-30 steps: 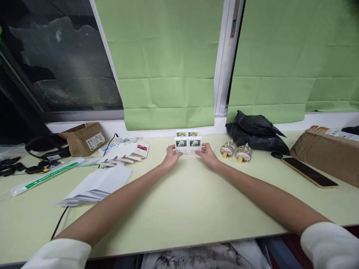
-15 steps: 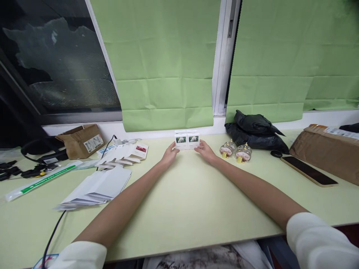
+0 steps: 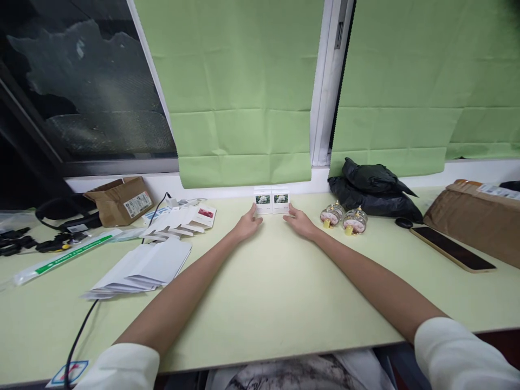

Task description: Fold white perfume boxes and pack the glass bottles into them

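two small white boxes (image 3: 272,199) stand side by side at the far edge of the table (image 3: 268,292), just below the green blind (image 3: 239,92). the left hand (image 3: 247,225) and right hand (image 3: 298,222) lie open on the table just in front of the boxes, fingertips near them, holding nothing.

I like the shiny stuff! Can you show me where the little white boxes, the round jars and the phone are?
little white boxes (image 3: 271,199), head view, front face with the flower picture.
round jars (image 3: 355,221), head view, side of the right jar.
phone (image 3: 452,248), head view, middle of its dark screen.
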Motion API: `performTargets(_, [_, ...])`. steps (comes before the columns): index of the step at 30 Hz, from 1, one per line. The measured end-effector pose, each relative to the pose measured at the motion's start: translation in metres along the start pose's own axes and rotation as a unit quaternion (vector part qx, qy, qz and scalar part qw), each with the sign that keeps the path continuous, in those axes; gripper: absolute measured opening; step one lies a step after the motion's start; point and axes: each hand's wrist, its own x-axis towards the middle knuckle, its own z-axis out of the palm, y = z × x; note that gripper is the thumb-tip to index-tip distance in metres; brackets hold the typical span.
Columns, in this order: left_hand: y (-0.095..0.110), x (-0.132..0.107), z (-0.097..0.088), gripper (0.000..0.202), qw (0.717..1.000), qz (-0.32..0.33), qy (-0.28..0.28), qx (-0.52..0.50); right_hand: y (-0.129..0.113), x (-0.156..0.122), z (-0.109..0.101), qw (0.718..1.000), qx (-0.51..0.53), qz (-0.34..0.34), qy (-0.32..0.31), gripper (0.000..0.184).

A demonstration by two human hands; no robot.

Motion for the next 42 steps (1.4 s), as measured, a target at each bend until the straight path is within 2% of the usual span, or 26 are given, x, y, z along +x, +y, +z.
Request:
performTargets(7, [0.006,-0.009,0.002,0.084,0.995,0.022,0.016,0.093,-0.004,-0.003,0.0,0.997,-0.079,0.011,0.001,0.077])
performTargets(12, [0.006,-0.015,0.009,0.071,0.985,0.06,0.042,0.155,-0.009,-0.006,0.002,0.987,-0.156,0.008,0.034,0.059])
performTargets(16, [0.006,-0.019,0.014,0.042,0.975,0.077,0.05,0.202,-0.016,-0.013,0.004,0.974,-0.215,-0.002,0.065,0.043])
performTargets(19, [0.006,-0.022,0.014,0.032,0.969,0.079,0.05,0.227,-0.02,-0.019,0.007,0.965,-0.251,-0.022,0.069,0.032])
performTargets(25, [0.008,-0.023,0.009,0.034,0.965,0.09,0.028,0.245,-0.025,-0.027,0.013,0.953,-0.293,-0.069,0.029,0.021])
performTargets(31, [0.01,-0.038,-0.002,0.036,0.963,0.131,-0.021,0.234,-0.026,-0.041,0.002,0.948,-0.293,-0.116,-0.039,0.019])
performTargets(37, [0.008,-0.078,-0.018,0.049,0.959,0.188,-0.065,0.203,-0.018,-0.071,-0.015,0.943,-0.273,-0.168,-0.094,0.037])
performTargets(42, [0.012,-0.089,-0.02,0.055,0.961,0.175,-0.073,0.201,-0.016,-0.077,-0.025,0.944,-0.259,-0.167,-0.115,0.045])
